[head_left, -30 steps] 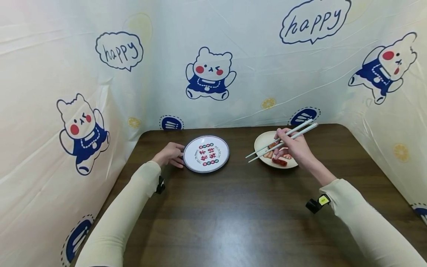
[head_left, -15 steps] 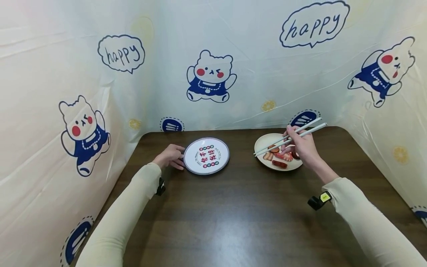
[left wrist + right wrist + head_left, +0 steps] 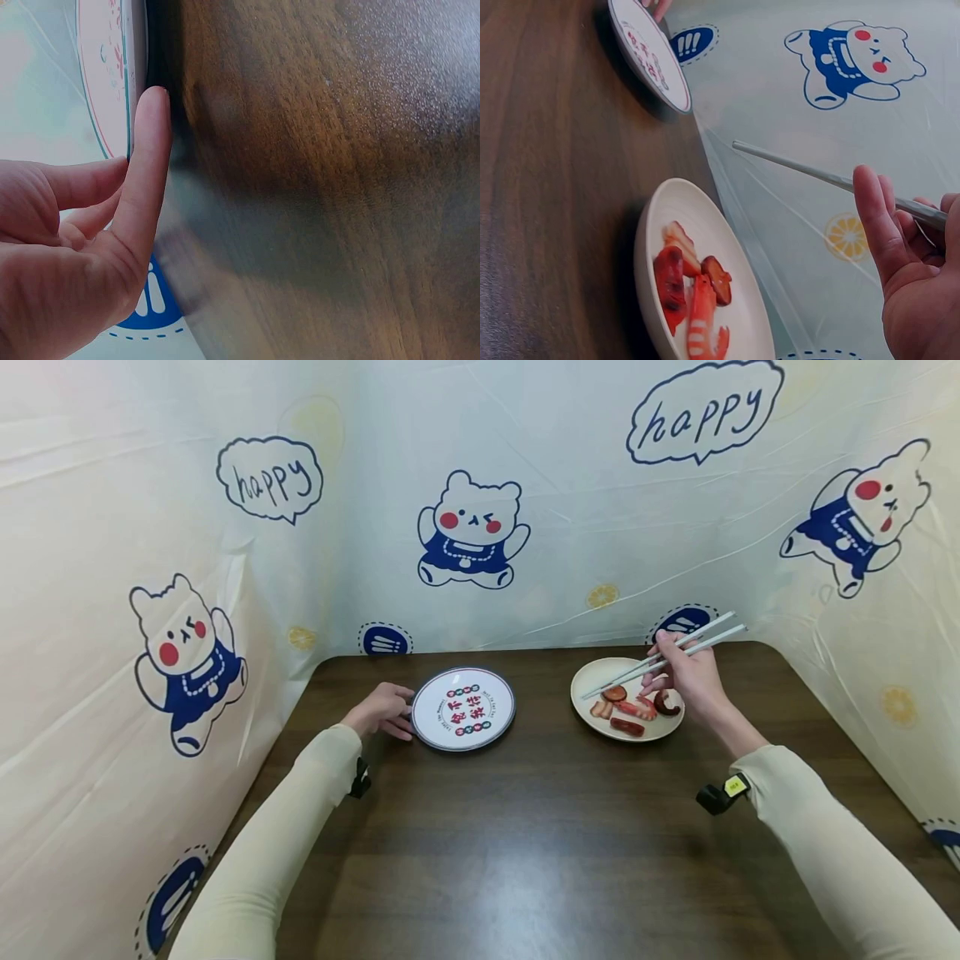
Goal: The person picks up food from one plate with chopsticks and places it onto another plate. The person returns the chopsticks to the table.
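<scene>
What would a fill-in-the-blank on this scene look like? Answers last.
1. The right hand holds a pair of ____.
2. The printed plate is nearest the ____ hand.
3. The cream plate bears several pieces of ____.
4. The tabletop is coloured ____.

Missing: chopsticks; left; food; brown.

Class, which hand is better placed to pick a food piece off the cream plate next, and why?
Probably the right hand: it holds the chopsticks, close to the cream plate and its food pieces. The left hand is at the printed plate, farther away.
</scene>
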Demonstrator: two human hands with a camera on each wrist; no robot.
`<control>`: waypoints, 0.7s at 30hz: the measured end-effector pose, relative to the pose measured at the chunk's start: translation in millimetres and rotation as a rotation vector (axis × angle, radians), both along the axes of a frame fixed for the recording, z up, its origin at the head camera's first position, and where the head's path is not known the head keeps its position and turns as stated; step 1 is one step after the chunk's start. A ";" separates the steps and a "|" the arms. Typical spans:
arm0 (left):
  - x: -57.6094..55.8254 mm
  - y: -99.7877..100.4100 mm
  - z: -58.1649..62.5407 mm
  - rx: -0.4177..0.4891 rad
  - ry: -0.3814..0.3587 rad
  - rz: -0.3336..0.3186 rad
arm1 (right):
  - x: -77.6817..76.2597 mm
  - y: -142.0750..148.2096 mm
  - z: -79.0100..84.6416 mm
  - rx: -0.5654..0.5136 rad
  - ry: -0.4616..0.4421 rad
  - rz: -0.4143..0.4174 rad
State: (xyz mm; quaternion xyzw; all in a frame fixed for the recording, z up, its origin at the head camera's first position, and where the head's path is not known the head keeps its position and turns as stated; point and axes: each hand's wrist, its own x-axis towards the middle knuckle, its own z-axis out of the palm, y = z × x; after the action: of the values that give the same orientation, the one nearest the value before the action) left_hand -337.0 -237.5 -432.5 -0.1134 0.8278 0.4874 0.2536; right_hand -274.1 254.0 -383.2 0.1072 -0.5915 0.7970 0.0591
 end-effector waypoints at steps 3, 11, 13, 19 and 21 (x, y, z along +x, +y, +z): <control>0.2 -0.9 -0.5 0.003 0.000 -0.006 | -3.0 2.5 1.6 -0.019 0.004 0.004; 0.0 -0.7 -1.0 0.000 0.001 0.000 | -14.0 11.3 3.3 -0.006 0.016 -0.004; 0.3 -0.4 -0.8 -0.004 0.001 0.001 | -16.0 14.1 3.6 0.004 0.000 -0.015; 2.0 0.7 0.3 -0.008 0.002 -0.006 | -19.7 23.0 4.1 -0.020 -0.046 -0.037; 2.4 0.4 0.4 -0.009 0.002 -0.007 | -20.8 25.8 4.0 -0.026 -0.052 -0.035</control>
State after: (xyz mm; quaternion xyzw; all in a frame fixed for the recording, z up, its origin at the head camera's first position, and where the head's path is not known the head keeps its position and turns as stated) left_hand -334.6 -237.0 -432.1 -0.1111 0.8307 0.4829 0.2538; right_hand -294.9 279.8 -379.3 0.0755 -0.5843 0.8059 0.0590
